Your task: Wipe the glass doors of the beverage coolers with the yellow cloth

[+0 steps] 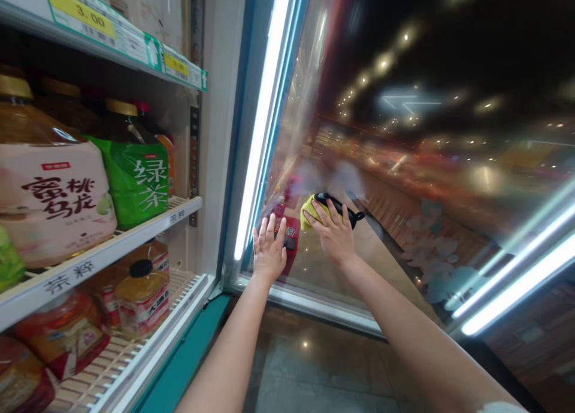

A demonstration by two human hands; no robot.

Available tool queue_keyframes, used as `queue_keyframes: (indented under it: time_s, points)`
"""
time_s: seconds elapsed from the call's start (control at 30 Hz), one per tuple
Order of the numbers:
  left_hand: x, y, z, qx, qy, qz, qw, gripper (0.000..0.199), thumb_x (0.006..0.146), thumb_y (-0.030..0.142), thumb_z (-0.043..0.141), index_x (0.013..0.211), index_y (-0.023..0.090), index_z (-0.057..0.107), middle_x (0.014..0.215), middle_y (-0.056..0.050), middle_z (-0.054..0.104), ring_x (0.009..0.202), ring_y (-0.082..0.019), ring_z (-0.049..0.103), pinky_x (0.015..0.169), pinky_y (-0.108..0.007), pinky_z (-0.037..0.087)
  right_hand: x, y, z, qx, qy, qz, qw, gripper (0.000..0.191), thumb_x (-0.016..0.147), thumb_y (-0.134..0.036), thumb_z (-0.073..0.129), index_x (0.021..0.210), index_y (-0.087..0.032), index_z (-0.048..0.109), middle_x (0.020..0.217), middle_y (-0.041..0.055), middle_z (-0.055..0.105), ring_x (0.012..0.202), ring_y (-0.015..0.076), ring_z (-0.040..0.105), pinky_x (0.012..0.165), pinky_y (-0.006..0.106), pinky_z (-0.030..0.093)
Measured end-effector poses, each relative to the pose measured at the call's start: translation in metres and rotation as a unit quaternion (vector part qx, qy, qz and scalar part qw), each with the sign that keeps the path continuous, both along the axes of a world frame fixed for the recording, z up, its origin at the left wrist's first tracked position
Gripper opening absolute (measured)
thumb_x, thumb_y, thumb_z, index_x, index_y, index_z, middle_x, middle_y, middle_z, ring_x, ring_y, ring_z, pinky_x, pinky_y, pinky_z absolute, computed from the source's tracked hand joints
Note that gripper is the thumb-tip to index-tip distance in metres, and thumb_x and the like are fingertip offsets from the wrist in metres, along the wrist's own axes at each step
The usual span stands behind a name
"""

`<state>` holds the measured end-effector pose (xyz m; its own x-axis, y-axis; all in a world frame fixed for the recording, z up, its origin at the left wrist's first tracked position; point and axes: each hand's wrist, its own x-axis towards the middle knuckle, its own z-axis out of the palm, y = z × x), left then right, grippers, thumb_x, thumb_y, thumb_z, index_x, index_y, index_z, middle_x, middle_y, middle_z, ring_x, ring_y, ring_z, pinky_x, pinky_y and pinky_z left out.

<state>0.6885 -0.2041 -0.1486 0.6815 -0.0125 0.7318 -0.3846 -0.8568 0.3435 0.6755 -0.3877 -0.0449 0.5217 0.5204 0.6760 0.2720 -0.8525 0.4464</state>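
Note:
An open glass fridge door (381,269) fills the middle and right of the head view. Against its pane my right hand (335,233) presses a yellow cloth (308,212) with a black part (354,214) that ends in a small loop. The fingers spread over the cloth, and its underside is hidden. My left hand (269,251) lies with fingers stretched out near the door's hinge side, at or just in front of the glass, holding nothing. A red label with a dark piece (290,243) shows just beside its fingertips.
Left of the door, fridge shelves (186,212) hold several drinks, among them a green tea bottle (135,179) and a peach oolong bottle (58,197). A bright light strip (263,125) runs beside the hinge side. Below lies a tiled floor (309,365).

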Motion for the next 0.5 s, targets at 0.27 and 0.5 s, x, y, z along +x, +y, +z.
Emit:
queue_keyframes:
  time_s: [0.27,0.5]
  points:
    - [-0.002,0.005,-0.006,0.008,0.028,0.019,0.999,0.084,0.084,0.018,0.063,0.160,0.021,0.029,0.171,-0.014,0.018,0.158,-0.034,0.014,0.127,-0.059,0.011,0.019,0.049,-0.005,-0.009,0.017,0.026,0.999,0.050,0.101,-0.027,0.051,0.150,-0.036,0.049,0.166,-0.0018,0.035,0.155,0.0306,0.024,0.126,0.063,0.010]
    - [-0.004,0.024,-0.010,0.002,0.030,0.049,0.998,0.081,0.084,0.017,0.061,0.159,0.016,0.032,0.168,-0.016,0.025,0.158,-0.035,0.013,0.127,-0.061,0.013,0.015,0.035,0.000,-0.009,0.018,0.054,0.998,0.047,0.101,-0.022,0.052,0.145,-0.038,0.055,0.161,-0.0024,0.043,0.153,0.0269,0.030,0.128,0.060,0.007]
